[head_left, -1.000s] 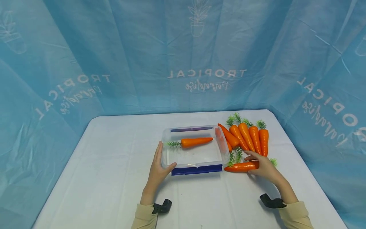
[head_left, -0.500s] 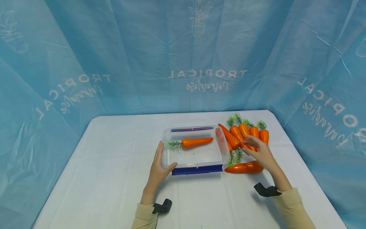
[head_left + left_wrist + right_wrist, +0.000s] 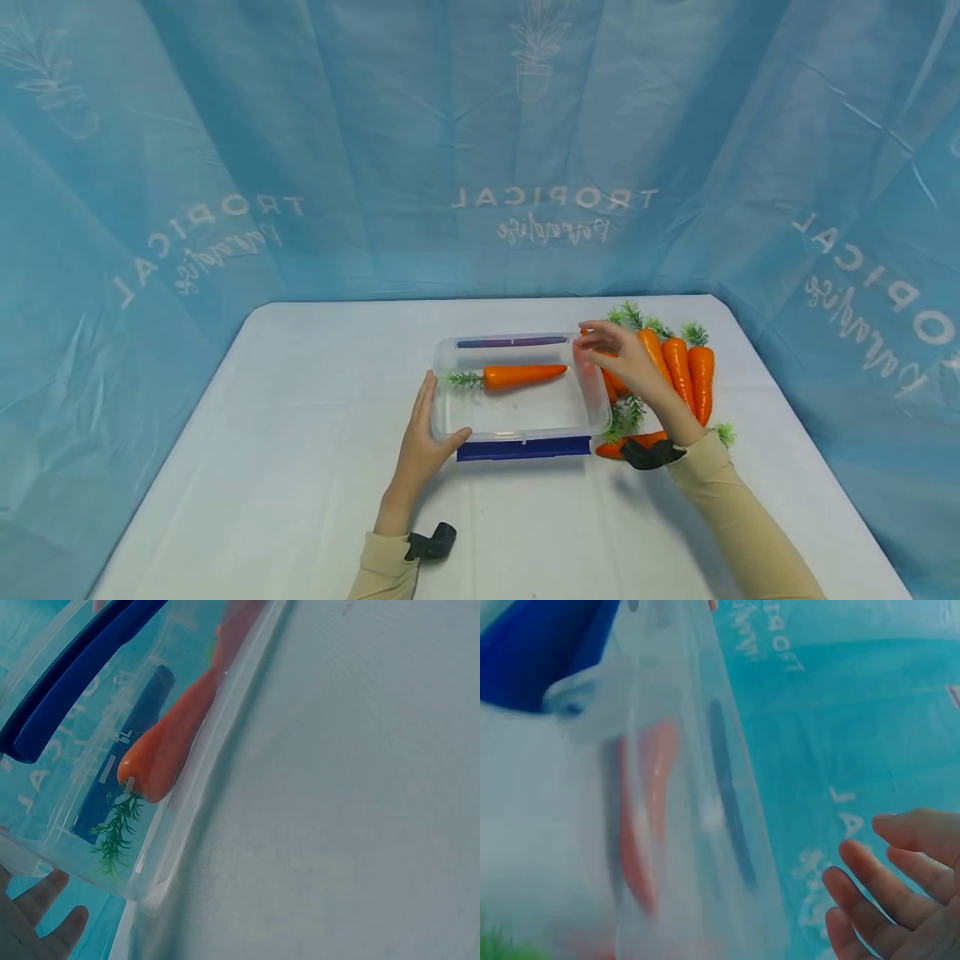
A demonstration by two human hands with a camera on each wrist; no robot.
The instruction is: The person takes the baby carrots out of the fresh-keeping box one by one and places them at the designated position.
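Note:
A clear plastic container (image 3: 517,436) with blue latches stands on the white table. Inside lies one orange carrot (image 3: 521,377) with a green top, pointing right. My left hand (image 3: 420,450) rests against the container's left end, fingers extended along the wall and thumb at the front rim; its fingertips (image 3: 56,889) show beside the plastic in the left wrist view. My right hand (image 3: 626,362) is over the container's back right corner, holding nothing. In the right wrist view its fingers (image 3: 870,862) are loosely bent, apart from the container wall. Some carrots are partly hidden beneath this arm.
Several carrots (image 3: 677,367) lie in a row right of the container, with green tops toward the back. Another carrot (image 3: 611,451) lies crosswise in front, under the right wrist. A blue printed cloth (image 3: 480,150) hangs behind and along both sides of the table.
My right hand has left the front carrot and travelled back and left across the row to the container's back right corner. My left hand stays at the container. The view has shifted slightly.

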